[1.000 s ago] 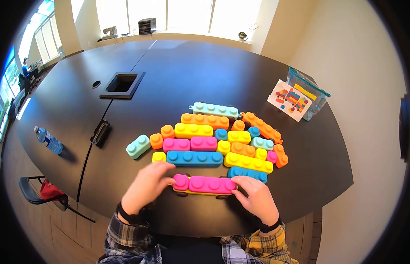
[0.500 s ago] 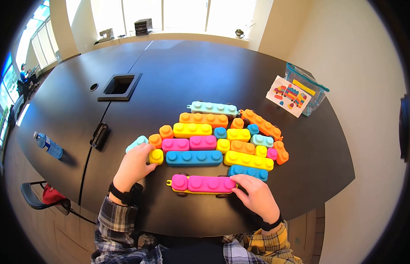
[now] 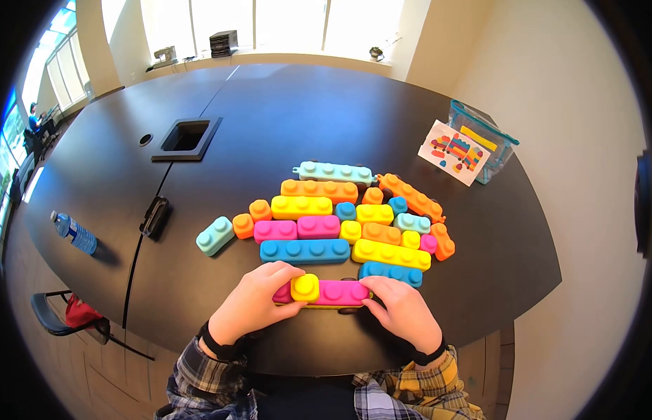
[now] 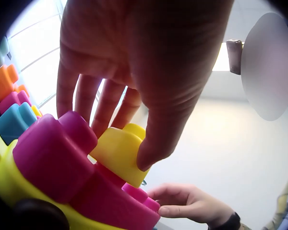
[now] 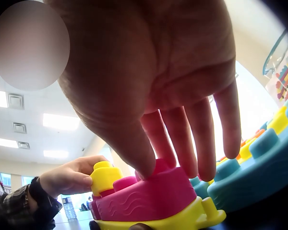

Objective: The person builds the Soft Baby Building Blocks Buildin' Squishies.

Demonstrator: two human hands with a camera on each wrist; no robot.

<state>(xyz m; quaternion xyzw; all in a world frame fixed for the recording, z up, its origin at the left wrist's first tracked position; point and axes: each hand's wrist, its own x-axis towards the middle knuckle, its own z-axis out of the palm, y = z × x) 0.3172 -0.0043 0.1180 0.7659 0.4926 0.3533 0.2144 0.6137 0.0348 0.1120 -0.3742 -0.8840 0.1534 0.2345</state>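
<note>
My left hand (image 3: pixel 252 302) pinches a small square yellow block (image 3: pixel 306 288) between thumb and fingers. In the left wrist view the block sits tilted over the studs of the pink blocks. A square pink block (image 4: pixel 45 158) and a longer pink block (image 3: pixel 340 292) stand in line on a yellow wheeled base (image 5: pixel 201 215), close to the table's near edge. With thumb on the near side and fingers on the far side, my right hand (image 3: pixel 406 315) grips the right end of the longer pink block. My left fingers partly cover the square pink block from above.
Just beyond lie several loose blocks, including a long blue one (image 3: pixel 304 252) and a long yellow one (image 3: pixel 392 256). Light-blue (image 3: pixel 335 173) and orange (image 3: pixel 411 198) wheeled pieces lie farther back. A picture card (image 3: pixel 453 153) leans on a clear bag (image 3: pixel 500 159). A water bottle (image 3: pixel 74 233) stands left.
My left hand left the pink blocks, took the small yellow block from the left of the blue one and brought it right, over the pink blocks. My right hand stayed at their right end.
</note>
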